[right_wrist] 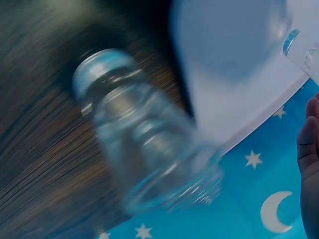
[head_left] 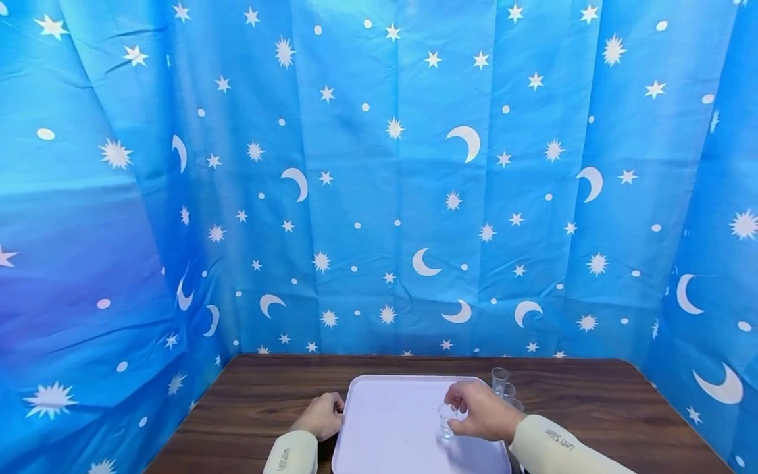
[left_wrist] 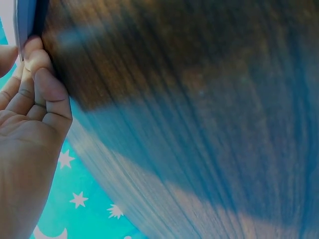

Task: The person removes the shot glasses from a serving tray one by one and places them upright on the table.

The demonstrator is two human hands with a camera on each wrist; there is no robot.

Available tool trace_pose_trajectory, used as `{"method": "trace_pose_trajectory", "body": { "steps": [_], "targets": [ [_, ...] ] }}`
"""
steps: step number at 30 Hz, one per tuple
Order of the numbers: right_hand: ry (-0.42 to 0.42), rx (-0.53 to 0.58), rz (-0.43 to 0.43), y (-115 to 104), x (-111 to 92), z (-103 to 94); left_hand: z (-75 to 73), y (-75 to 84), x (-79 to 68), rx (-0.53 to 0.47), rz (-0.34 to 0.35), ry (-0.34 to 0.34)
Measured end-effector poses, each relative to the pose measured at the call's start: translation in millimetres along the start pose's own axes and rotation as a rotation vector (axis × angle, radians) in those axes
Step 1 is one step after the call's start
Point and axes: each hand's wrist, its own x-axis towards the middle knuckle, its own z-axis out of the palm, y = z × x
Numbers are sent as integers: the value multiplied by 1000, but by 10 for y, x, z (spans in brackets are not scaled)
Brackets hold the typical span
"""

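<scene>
A white tray (head_left: 391, 421) lies on the brown wooden table. At its left edge, my left hand (head_left: 322, 416) grips the rim. In the left wrist view, the tray's edge (left_wrist: 23, 25) sits between the thumb and the curled fingers (left_wrist: 50, 87). Over the tray's right side, my right hand (head_left: 482, 409) pinches a small clear shot glass (head_left: 445, 431), which is upright; whether its base touches the tray I cannot tell. The same shot glass (right_wrist: 305, 55) is partly cut off in the right wrist view, with the right hand (right_wrist: 310, 154) at the frame's edge.
Several more clear shot glasses (head_left: 499, 378) stand in a row on the table just right of the tray, partly behind the right hand. One close glass (right_wrist: 149, 144) looms blurred in the right wrist view. A blue curtain (head_left: 367, 197) with stars and moons surrounds the table (head_left: 592, 408).
</scene>
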Motion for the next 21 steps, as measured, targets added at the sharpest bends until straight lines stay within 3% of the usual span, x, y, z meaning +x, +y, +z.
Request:
{"method": "trace_pose_trajectory", "body": {
  "steps": [9,13,21],
  "targets": [
    [1,-11,26,136,-206,-169,-30,-73,31,11,-19,-12],
    [-10,3,49,139,-304,-252,-23,-116,39,22,4,6],
    [-58,7,24,151,-726,-456,-4,-52,88,15,8,-11]
  ]
}}
